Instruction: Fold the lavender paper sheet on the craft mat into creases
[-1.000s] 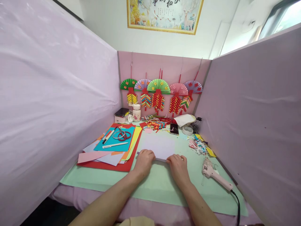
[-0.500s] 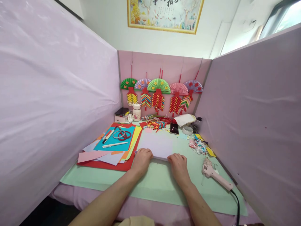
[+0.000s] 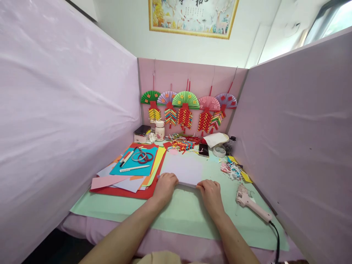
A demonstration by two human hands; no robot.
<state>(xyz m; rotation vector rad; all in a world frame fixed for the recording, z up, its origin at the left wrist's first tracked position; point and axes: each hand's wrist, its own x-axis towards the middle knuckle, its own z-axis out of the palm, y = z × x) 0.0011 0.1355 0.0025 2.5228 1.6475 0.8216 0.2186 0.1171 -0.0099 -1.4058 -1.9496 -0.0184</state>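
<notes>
A pale lilac sheet of paper (image 3: 185, 168) lies on the light green mat (image 3: 189, 216) in front of me. Its near edge is bent into a narrow folded strip. My left hand (image 3: 165, 185) is closed on the left end of that edge, fingers curled over the paper. At the right end, my right hand (image 3: 209, 192) pinches the same edge between thumb and fingers. The undersides of the fingertips are hidden.
Coloured paper (image 3: 134, 157) with pens and rings is stacked at left. A glue gun (image 3: 251, 205) with a black cord lies right, near paper scraps (image 3: 232, 170). Behind sit a phone (image 3: 204, 150), a tape roll (image 3: 219, 152) and a bottle (image 3: 160, 131). Paper fans (image 3: 186, 101) hang on the back panel.
My right hand has shifted very slightly to the right along the folded edge. The left hand and the paper stay nearly where they were.
</notes>
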